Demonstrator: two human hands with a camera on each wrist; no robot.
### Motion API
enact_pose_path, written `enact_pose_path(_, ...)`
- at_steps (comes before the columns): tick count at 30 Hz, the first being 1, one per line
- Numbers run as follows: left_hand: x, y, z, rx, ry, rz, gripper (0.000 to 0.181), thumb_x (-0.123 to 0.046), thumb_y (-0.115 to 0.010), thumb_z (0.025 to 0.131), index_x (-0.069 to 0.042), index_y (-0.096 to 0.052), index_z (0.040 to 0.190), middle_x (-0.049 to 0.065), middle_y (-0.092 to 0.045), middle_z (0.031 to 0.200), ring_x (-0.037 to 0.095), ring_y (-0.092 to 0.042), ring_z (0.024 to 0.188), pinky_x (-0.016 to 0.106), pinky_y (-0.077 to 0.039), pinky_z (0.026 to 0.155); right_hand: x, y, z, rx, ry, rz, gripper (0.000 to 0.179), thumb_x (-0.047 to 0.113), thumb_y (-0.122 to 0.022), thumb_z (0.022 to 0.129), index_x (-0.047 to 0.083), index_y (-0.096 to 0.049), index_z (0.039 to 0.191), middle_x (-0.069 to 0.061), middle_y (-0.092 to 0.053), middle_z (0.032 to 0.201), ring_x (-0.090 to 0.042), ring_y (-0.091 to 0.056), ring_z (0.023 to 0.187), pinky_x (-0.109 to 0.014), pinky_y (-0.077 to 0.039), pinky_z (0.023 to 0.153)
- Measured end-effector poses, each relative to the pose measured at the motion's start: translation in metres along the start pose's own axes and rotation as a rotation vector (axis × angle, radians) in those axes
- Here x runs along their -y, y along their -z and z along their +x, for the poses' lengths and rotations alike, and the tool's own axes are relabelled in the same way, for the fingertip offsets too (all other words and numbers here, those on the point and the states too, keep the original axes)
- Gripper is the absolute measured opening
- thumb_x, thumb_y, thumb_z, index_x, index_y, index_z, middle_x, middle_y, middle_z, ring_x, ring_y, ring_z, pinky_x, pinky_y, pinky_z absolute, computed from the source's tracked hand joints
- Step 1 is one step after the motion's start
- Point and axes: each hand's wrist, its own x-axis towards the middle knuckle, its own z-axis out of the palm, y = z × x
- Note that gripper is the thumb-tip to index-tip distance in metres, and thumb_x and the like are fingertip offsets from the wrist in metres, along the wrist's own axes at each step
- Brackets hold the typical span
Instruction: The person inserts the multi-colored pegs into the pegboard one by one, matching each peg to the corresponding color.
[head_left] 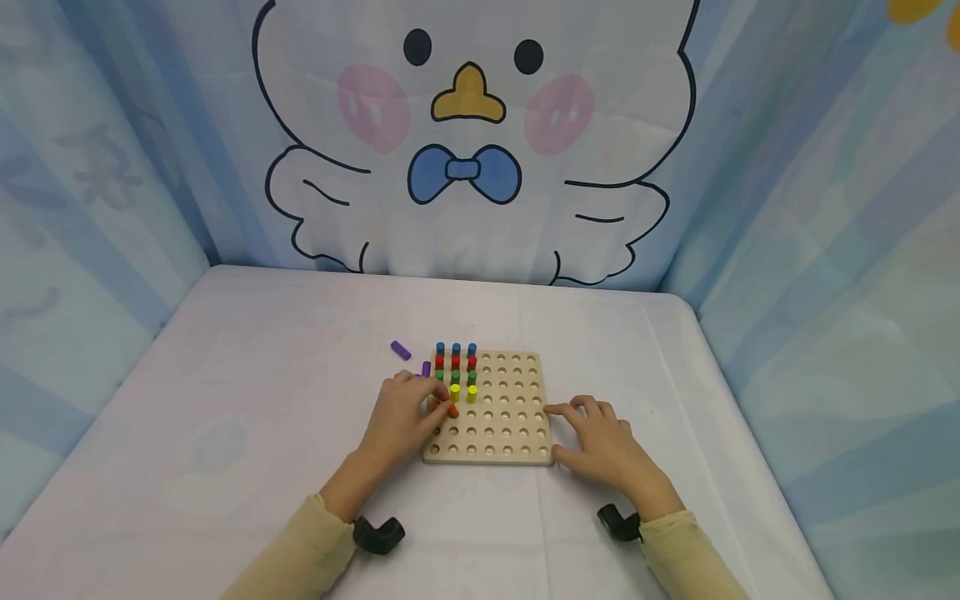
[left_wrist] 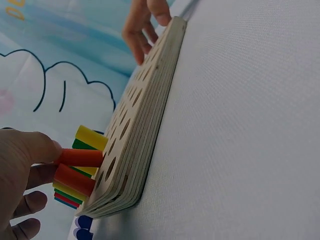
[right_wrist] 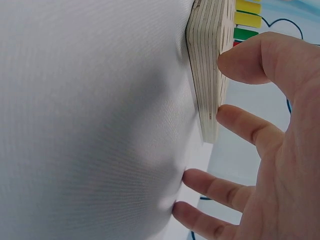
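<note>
A square wooden pegboard [head_left: 510,433] lies on the table, its left part filled with short rows of blue pegs [head_left: 456,349], red pegs [head_left: 455,363], green pegs [head_left: 455,377] and yellow pegs [head_left: 472,394]. My left hand [head_left: 397,421] pinches an orange peg [left_wrist: 82,157] upright at a hole near the board's left side. Beside it, another orange peg [left_wrist: 75,181] stands in the board. At the right edge, my right hand [head_left: 609,450] touches the board with thumb and a fingertip, its fingers spread and two of them resting on the cloth in the right wrist view.
Beyond my left hand, a purple peg [head_left: 401,350] lies on the white tablecloth [head_left: 300,333], and a second purple peg [head_left: 426,368] is close to the board's corner. My left hand partly hides things there. Printed curtains [head_left: 465,233] enclose the table's back and sides.
</note>
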Motion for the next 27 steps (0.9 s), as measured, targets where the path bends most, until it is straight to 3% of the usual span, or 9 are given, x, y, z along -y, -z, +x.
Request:
enact_pose_path(13, -0.004, 0.002, -0.001, 0.041, -0.082, 0.018, 0.006, -0.02, -0.077, 0.093, -0.018, -0.076, 0.099, -0.002, -0.073, 0.097, 0.02, -0.056, 0.091, 0.039, -0.044, 0.081, 0.0, 0.0, 0.0, 0.009, -0.009, -0.005, 0.057, 0.038, -0.068, 0.089, 0.028, -0.058, 0.144, -0.016, -0.051, 0.141, -0.046, -0.048, 0.129, -0.07, -0.045, 0.091)
enact_pose_path(22, 0.0, 0.011, 0.004, -0.006, 0.006, 0.009, 0.007, -0.017, -0.074, 0.094, -0.016, -0.075, 0.101, -0.001, -0.072, 0.102, 0.021, -0.058, 0.097, 0.04, -0.045, 0.083, -0.001, -0.001, 0.0, 0.0, 0.003, -0.006, 0.055, 0.038, -0.068, 0.09, 0.028, -0.058, 0.143, -0.016, -0.051, 0.14, -0.046, -0.049, 0.129, -0.069, -0.045, 0.089)
enact_pose_path(27, 0.007, 0.016, 0.008, -0.03, 0.078, 0.028, 0.012, -0.016, -0.074, 0.094, -0.012, -0.074, 0.106, 0.005, -0.072, 0.109, 0.026, -0.06, 0.104, 0.044, -0.048, 0.092, -0.002, -0.001, -0.001, -0.004, 0.009, -0.004, 0.055, 0.038, -0.068, 0.09, 0.028, -0.058, 0.143, -0.016, -0.051, 0.14, -0.046, -0.049, 0.129, -0.069, -0.045, 0.089)
